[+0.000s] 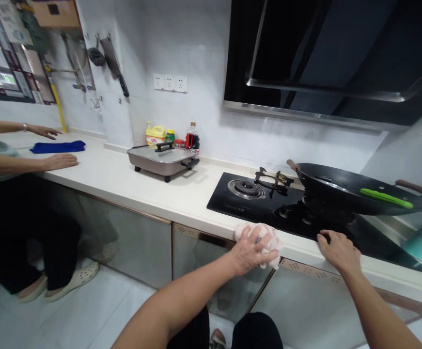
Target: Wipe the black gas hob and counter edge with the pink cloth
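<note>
My left hand [251,249] is closed around a pale pink-white cloth [240,229], pressing it against the front edge of the white countertop [181,194]. Over on the right, my right hand [340,249] rests at the front rim of the black gas cooktop [228,198], fingers loosely bent, thumb apart, holding nothing I can see. A bare burner [246,189] lies beyond the cloth. Behind my right hand, a large black wok [341,182] with wooden handles sits on the cooktop, and a utensil with a green handle [387,198] lies in it.
A lidded electric pan [160,162] stands left of the cooktop, with bottles [192,138] behind it. Another person's hands [60,161] are on the counter near a blue cloth [58,147]. A black range hood [320,58] overhangs the cooktop. A cleaver [113,58] hangs on the wall.
</note>
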Motion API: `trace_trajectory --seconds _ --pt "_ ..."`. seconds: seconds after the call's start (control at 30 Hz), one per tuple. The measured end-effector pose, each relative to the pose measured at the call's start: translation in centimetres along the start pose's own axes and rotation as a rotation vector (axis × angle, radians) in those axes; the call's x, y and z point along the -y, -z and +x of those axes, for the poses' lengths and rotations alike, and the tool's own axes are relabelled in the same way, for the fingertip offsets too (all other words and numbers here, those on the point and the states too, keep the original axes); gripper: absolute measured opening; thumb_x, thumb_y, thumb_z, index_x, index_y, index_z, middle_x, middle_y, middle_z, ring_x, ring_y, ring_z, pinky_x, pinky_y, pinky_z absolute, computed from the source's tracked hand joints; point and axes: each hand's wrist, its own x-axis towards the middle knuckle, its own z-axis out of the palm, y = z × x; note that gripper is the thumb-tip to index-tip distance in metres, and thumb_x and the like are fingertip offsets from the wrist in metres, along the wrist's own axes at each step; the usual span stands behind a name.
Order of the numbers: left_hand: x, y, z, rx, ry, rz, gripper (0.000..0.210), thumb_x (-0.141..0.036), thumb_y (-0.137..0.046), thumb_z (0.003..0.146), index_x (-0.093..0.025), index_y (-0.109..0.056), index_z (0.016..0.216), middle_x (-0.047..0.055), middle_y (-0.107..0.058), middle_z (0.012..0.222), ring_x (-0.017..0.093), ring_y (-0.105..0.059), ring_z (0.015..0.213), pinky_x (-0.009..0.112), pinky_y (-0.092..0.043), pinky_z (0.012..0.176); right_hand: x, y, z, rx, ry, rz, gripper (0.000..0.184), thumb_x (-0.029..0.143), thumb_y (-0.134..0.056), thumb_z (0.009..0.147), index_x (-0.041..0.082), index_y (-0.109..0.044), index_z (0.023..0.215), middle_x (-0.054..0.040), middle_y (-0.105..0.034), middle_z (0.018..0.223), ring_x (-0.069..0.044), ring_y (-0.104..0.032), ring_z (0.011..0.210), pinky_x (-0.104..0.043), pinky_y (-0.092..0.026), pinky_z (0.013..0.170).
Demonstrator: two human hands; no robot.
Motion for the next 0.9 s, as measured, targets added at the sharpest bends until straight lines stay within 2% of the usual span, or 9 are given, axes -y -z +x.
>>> trace_trajectory --seconds 0.13,0.27,0.37,0.47,0.57,0.73,0.83,0.9 --pt "5.8 4.1 -5.0 0.001 -0.031 0.025 0.036 -0.049 -0.073 0.091 -0.04 -0.069 0.126 0.01 -0.049 0.15 0.041 -0.033 0.148 0.066 -0.03 0.115 0.0 -0.1 0.0 0.009 0.015 -0.003 0.057 0.054 -0.03 0.098 0.025 -0.068 0.13 -0.0148 -0.06 0.14 -0.037 -0.057 0.128 -0.057 -0.043 0.11" --pt "12.3 9.7 -11.0 0.082 -0.027 0.133 0.038 -0.042 -0.075 0.09 -0.042 -0.069 0.128 0.007 -0.047 0.154 0.039 -0.029 0.153 0.066 -0.022 0.121 0.1 -0.4 0.1 0.006 0.016 0.006 0.058 0.054 -0.03 0.097 0.025 -0.069 0.129 -0.0147 -0.062 0.139 -0.038 -0.057 0.127 -0.057 -0.043 0.109" --pt "17.0 13.9 -15.6 0.152 0.056 0.237 0.039 -0.038 -0.078 0.087 -0.045 -0.07 0.125 0.005 -0.046 0.156 0.037 -0.027 0.154 0.066 -0.013 0.124 0.2 -0.7 0.2 -0.003 0.024 0.013 0.059 0.054 -0.03 0.097 0.024 -0.069 0.129 -0.0151 -0.063 0.138 -0.038 -0.058 0.125 -0.057 -0.043 0.109" --pt "20.1 16.9 -18.8 0.232 0.121 0.293 0.051 -0.05 -0.083 0.077 -0.043 -0.07 0.126 0.007 -0.046 0.157 0.043 -0.022 0.155 0.068 -0.009 0.123 0.4 -0.9 0.0 -0.004 0.024 0.017 0.06 0.054 -0.029 0.097 0.024 -0.068 0.131 -0.0151 -0.062 0.139 -0.039 -0.058 0.125 -0.056 -0.042 0.109" --pt "20.8 17.5 -19.7 0.265 0.163 0.315 0.06 -0.054 -0.084 0.073 -0.041 -0.069 0.129 0.009 -0.046 0.155 0.044 -0.027 0.15 0.067 -0.015 0.121 0.7 -0.8 -0.2 0.005 0.023 0.007 0.062 0.053 -0.026 0.098 0.023 -0.067 0.133 -0.0156 -0.061 0.141 -0.039 -0.056 0.127 -0.055 -0.039 0.111" --pt "18.7 15.9 -17.9 0.311 0.34 0.379 0.078 -0.055 -0.085 0.069 -0.032 -0.062 0.14 0.014 -0.049 0.15 0.042 -0.039 0.136 0.064 -0.026 0.118 1.3 -0.2 -0.5 0.029 -0.01 0.007 0.062 0.052 -0.028 0.096 0.021 -0.065 0.135 -0.0182 -0.06 0.142 -0.039 -0.053 0.131 -0.056 -0.034 0.115" --pt "16.6 14.3 -16.2 0.248 0.351 0.378 0.087 -0.06 -0.086 0.066 -0.03 -0.06 0.143 0.015 -0.05 0.149 0.042 -0.038 0.136 0.065 -0.027 0.117 1.4 -0.1 -0.3 0.048 -0.034 0.012 0.06 0.051 -0.034 0.094 0.021 -0.065 0.135 -0.0198 -0.059 0.142 -0.041 -0.053 0.132 -0.056 -0.036 0.113" --pt "14.3 12.4 -14.7 0.166 0.307 0.347 0.087 -0.065 -0.085 0.067 -0.03 -0.06 0.143 0.015 -0.05 0.148 0.043 -0.035 0.14 0.065 -0.026 0.118 1.2 -0.2 -0.1 0.049 -0.031 0.007 0.061 0.052 -0.037 0.092 0.021 -0.065 0.135 -0.0206 -0.059 0.142 -0.042 -0.053 0.132 -0.057 -0.036 0.113"
